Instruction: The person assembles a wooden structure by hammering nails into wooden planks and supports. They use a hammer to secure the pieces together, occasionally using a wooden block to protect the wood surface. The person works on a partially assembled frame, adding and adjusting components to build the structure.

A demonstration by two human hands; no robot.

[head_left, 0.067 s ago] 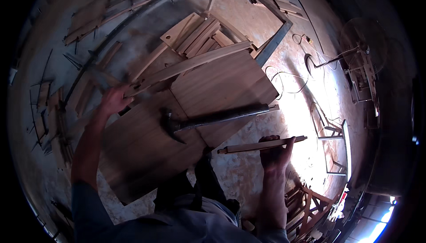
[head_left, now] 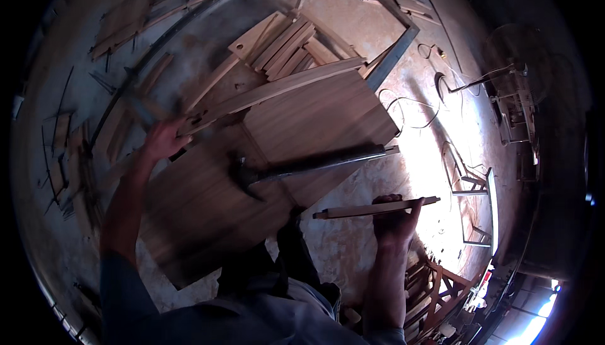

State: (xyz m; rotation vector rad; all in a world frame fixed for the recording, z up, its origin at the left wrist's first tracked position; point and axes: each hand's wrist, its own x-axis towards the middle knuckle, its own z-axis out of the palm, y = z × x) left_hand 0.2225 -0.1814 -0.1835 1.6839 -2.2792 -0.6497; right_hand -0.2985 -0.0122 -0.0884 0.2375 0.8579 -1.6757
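My left hand (head_left: 166, 139) is closed around the near left end of a long wooden rail (head_left: 277, 91). This rail runs along the far edge of a wooden panel assembly (head_left: 195, 212), made of two flat boards meeting at a cross strip. On the panels lies a claw hammer (head_left: 315, 167), its dark head toward the left and its handle pointing right. To the right of the panels, my right hand (head_left: 396, 222) grips a short wooden strip (head_left: 353, 210) with narrowed ends, held above the floor. The right fingers are partly in shadow.
Beyond the rail sits a stack of wooden pieces (head_left: 283, 48). A grey metal frame (head_left: 394, 58) curves around the work. More boards (head_left: 123, 26) lie far left. At right are a standing fan (head_left: 513, 67), a loose cable (head_left: 419, 127) and a small metal frame (head_left: 491, 212).
The short strip and my right hand have shifted slightly to the right. The rail's far end and the panels also appear a little further right. Both holds are unchanged.
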